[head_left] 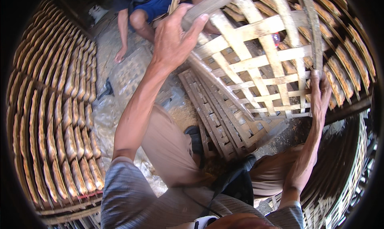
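A coarse open-weave bamboo tray with a flat wooden rim is held up tilted in front of me. My left hand is closed on its upper left corner, thumb stretched along the rim. At the right edge, my right hand grips the rim low down; some of its fingers are hidden by the frame. Below the tray, a stack of similar woven trays lies slanting on the floor between my legs, partly covered by the held one.
To the left, a tall rack bears many rows of trays with orange-brown lumpy pieces; a similar rack stands at right. Ahead sits another person in blue shorts, one hand near the floor. Clear plastic sheeting lies beside my left leg.
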A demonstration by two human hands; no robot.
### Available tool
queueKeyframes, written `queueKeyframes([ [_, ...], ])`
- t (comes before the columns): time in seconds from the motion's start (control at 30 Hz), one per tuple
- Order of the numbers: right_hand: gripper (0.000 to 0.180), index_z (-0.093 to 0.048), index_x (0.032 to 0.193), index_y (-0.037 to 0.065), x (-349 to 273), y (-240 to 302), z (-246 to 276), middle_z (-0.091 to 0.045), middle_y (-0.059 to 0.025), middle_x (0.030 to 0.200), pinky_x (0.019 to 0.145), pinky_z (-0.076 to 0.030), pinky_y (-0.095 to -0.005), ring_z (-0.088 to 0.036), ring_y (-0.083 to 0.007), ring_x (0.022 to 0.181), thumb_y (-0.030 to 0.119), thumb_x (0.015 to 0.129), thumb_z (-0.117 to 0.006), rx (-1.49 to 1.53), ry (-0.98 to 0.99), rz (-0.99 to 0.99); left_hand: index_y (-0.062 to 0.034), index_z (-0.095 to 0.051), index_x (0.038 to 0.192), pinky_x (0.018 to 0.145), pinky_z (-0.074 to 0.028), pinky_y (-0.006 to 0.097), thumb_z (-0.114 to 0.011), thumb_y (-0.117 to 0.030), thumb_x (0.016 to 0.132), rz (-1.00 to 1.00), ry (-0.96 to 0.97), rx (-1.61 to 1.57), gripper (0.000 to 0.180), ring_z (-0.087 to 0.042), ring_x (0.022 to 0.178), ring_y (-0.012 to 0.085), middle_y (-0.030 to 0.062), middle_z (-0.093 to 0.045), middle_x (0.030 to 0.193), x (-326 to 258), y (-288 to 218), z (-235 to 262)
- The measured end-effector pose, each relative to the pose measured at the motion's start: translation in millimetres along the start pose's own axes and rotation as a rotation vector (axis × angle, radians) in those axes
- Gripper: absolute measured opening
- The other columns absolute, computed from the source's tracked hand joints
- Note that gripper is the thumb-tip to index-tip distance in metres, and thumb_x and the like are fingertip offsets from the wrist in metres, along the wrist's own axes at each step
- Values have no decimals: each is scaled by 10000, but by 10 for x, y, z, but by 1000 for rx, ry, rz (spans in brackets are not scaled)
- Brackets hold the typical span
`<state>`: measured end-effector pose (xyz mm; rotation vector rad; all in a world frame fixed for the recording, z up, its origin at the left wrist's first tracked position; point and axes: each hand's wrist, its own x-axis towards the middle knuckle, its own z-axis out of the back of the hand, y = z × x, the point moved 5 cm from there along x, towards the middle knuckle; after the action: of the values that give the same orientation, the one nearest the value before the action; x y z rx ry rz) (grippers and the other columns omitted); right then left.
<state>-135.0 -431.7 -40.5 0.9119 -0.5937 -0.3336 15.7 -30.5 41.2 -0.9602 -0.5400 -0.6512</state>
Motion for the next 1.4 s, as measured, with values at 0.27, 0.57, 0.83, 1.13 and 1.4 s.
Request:
queueKeyframes([
  [0.27,521,-597,763,129,68,-182,41,-425,63,642,570,-264,-279,-339,-65,592,599,983,-642,36,-211,-22,48,-445,1448,976,-545,500,-684,-517,947,500,-50,-745,793,-584,1268,352,260,-506,1440,-5,573,65],
  [0.57,494,-553,728,110,55,-210,106,-416,53,637,564,-261,-299,-359,-89,600,503,1014,-640,31,-305,11,54,-621,1277,1022,-569,474,-804,-200,908,567,506,-599,484,-728,1047,285,198,-713,1173,-273,497,-517],
  [0.83,484,-686,887,69,-7,-230,-49,-536,35,636,519,-393,-245,-480,-57,545,535,1012,-637,156,-149,-17,-4,-683,1160,851,-581,313,-799,-171,926,344,209,-754,310,-738,908,163,115,-764,1040,-59,236,-408],
  [1.13,497,-682,879,53,-67,-59,-161,-544,10,613,486,-382,-244,-491,-63,524,520,1033,-608,108,-123,-37,24,-646,1148,822,-594,278,-874,-203,848,300,183,-674,440,-725,899,149,101,-748,999,-139,186,-529],
  [1.4,331,-708,1053,13,-235,165,-241,-547,22,706,543,-359,-272,-460,-62,621,340,1042,-657,94,-187,4,99,-294,1250,893,-588,341,-932,-291,779,199,-258,-481,883,-703,1000,255,269,-635,1131,-91,-53,-459],
])
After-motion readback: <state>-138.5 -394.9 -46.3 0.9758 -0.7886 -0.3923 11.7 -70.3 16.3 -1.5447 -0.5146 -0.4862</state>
